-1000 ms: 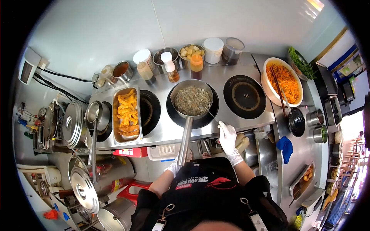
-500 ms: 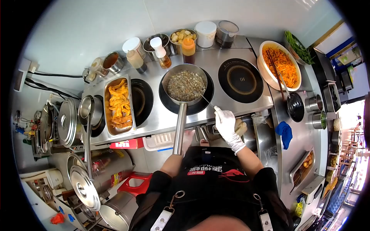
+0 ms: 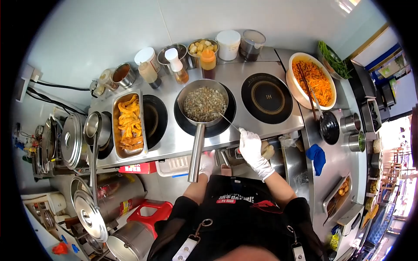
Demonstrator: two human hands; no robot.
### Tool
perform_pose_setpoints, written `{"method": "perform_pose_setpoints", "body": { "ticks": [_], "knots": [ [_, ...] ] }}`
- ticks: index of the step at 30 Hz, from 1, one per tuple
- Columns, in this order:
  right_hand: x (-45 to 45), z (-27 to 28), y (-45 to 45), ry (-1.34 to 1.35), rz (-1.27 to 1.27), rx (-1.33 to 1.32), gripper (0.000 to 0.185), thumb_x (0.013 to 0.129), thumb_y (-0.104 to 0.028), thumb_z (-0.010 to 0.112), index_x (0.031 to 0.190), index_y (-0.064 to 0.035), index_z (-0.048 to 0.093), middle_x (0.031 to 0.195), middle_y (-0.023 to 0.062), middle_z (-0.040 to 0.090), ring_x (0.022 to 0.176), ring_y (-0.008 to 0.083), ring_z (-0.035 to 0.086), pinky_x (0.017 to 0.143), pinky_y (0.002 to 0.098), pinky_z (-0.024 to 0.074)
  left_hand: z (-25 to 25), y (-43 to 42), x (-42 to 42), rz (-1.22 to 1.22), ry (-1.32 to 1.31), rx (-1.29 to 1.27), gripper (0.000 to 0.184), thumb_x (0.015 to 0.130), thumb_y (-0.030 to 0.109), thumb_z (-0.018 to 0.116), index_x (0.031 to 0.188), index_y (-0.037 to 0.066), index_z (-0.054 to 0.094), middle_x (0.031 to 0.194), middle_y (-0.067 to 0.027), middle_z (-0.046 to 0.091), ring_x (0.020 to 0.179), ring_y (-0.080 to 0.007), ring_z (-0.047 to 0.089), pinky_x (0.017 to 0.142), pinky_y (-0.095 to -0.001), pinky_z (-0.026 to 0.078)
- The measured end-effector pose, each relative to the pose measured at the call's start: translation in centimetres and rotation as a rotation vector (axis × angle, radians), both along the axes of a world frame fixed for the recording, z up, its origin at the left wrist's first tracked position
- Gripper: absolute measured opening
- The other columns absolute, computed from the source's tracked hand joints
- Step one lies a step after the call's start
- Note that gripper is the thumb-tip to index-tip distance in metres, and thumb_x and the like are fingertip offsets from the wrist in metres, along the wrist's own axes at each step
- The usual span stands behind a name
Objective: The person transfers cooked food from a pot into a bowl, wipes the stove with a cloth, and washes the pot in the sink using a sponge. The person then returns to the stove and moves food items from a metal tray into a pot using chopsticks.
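Observation:
A steel saucepan [image 3: 202,119] full of small brown-grey pieces, like snails, sits on the middle black hob plate [image 3: 233,104]. Its long handle [image 3: 197,152] points toward me. My right hand [image 3: 252,148], in a white glove, is closed around the end of a thin metal spoon [image 3: 229,122]. The spoon's far end dips into the pieces on the pan's right side. Below the counter's front edge, just right of the pan handle, is my left hand [image 3: 207,163], also gloved. The handle partly covers it, and its fingers are unclear.
A steel tray of yellow food [image 3: 130,117] stands left of the pan; another hob plate [image 3: 267,98] lies right. Bottles and tubs line the wall, including an orange-capped bottle [image 3: 208,64]. Farther right are a bowl of shredded carrot [image 3: 292,87], a black ladle [image 3: 329,127] and a blue cloth [image 3: 316,159].
The whole view has shifted slightly, with the counter appearing lower and more to the left. My right hand keeps hold of the spoon in the pan. My left hand stays below the counter edge.

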State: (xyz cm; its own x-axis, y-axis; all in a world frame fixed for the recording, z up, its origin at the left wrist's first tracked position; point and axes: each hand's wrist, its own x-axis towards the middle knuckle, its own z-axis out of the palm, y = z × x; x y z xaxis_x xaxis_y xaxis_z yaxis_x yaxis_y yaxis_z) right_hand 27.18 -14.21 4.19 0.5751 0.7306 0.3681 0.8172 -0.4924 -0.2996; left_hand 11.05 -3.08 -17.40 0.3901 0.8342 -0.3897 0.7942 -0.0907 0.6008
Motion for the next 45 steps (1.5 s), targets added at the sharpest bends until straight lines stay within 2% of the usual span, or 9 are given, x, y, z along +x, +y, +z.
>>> {"method": "perform_pose_setpoints", "body": {
  "ticks": [10,12,26,29,31,34,38,43,45],
  "knots": [
    [0.7,-1.1,-0.4,0.242,-0.054,0.045,0.023,0.083,-0.013,0.053,0.103,-0.0045,0.062,0.077,0.0151,0.066,0.070,0.0333,0.064,0.065,0.0439,0.0515,-0.5,0.2,0.0,-0.060,0.060,-0.097,0.056,0.086,0.054,0.057,0.106,0.002,0.063,0.105,-0.0245,0.064,0.101,-0.0398,0.061,0.085,-0.0462,0.049],
    [0.5,-0.9,-0.5,0.290,-0.066,0.024,0.023,0.084,-0.014,0.053,0.103,-0.0047,0.062,0.077,0.0154,0.066,0.069,0.0337,0.064,0.064,0.0440,0.0515,-1.8,-0.4,0.1,0.036,-0.033,0.041,0.040,0.085,0.040,0.066,0.092,0.001,0.064,0.088,-0.0215,0.067,0.086,-0.0385,0.065,0.075,-0.0426,0.049],
    [-1.3,-0.7,-0.3,0.298,-0.145,0.071,0.018,0.088,-0.015,0.054,0.102,-0.0071,0.063,0.071,0.0168,0.064,0.066,0.0346,0.064,0.061,0.0437,0.0510,1.7,0.3,0.8,0.079,0.069,-0.034,0.046,0.082,0.048,0.065,0.089,0.002,0.067,0.092,-0.0229,0.067,0.091,-0.0407,0.062,0.079,-0.0435,0.047],
    [-1.7,0.7,-0.1,0.325,-0.192,-0.006,0.017,0.087,-0.016,0.054,0.098,-0.0072,0.062,0.070,0.0169,0.063,0.066,0.0350,0.064,0.062,0.0433,0.0518,1.5,0.2,0.8,0.004,0.016,0.009,0.045,0.085,0.047,0.063,0.089,0.002,0.069,0.089,-0.0236,0.067,0.088,-0.0403,0.063,0.077,-0.0441,0.047],
    [-2.0,1.4,0.0,0.318,-0.201,0.030,0.015,0.086,-0.016,0.051,0.093,-0.0072,0.061,0.072,0.0164,0.064,0.067,0.0348,0.064,0.061,0.0435,0.0518,7.2,0.1,1.4,0.028,-0.028,-0.154,0.046,0.087,0.046,0.063,0.088,0.000,0.069,0.088,-0.0244,0.066,0.087,-0.0393,0.064,0.077,-0.0431,0.047],
    [-2.0,0.3,0.1,0.318,-0.169,0.083,0.016,0.088,-0.017,0.052,0.096,-0.0078,0.062,0.073,0.0162,0.064,0.068,0.0347,0.064,0.062,0.0445,0.0520,4.3,0.4,-0.6,0.001,-0.267,-0.037,0.043,0.086,0.040,0.067,0.090,-0.002,0.070,0.083,-0.0199,0.069,0.079,-0.0301,0.066,0.076,-0.0387,0.048],
    [-2.8,1.1,1.0,0.350,-0.155,0.154,0.019,0.091,-0.020,0.048,0.097,-0.0073,0.061,0.077,0.0176,0.065,0.067,0.0361,0.064,0.062,0.0460,0.0519,2.9,3.8,-3.6,0.008,-0.391,-0.433,0.045,0.087,0.041,0.063,0.100,-0.001,0.065,0.094,-0.0196,0.065,0.087,-0.0280,0.064,0.080,-0.0382,0.048],
    [-3.4,-0.9,2.2,0.612,-0.149,0.379,0.026,0.090,-0.019,0.050,0.102,-0.0019,0.065,0.087,0.0219,0.066,0.086,0.0350,0.065,0.080,0.0398,0.0520,5.8,7.5,-8.9,-0.010,-0.632,-1.439,0.058,0.088,0.050,0.055,0.121,0.003,0.059,0.116,-0.0215,0.060,0.103,-0.0306,0.061,0.088,-0.0411,0.048],
    [-3.6,0.5,1.7,0.935,-0.086,0.501,0.022,0.091,-0.013,0.052,0.104,0.0005,0.064,0.090,0.0176,0.067,0.089,0.0271,0.065,0.083,0.0341,0.0499,8.6,8.4,-8.6,-0.050,-0.563,-1.454,0.067,0.088,0.057,0.049,0.130,0.006,0.052,0.124,-0.0199,0.055,0.108,-0.0311,0.057,0.090,-0.0421,0.048]
  ]
}}
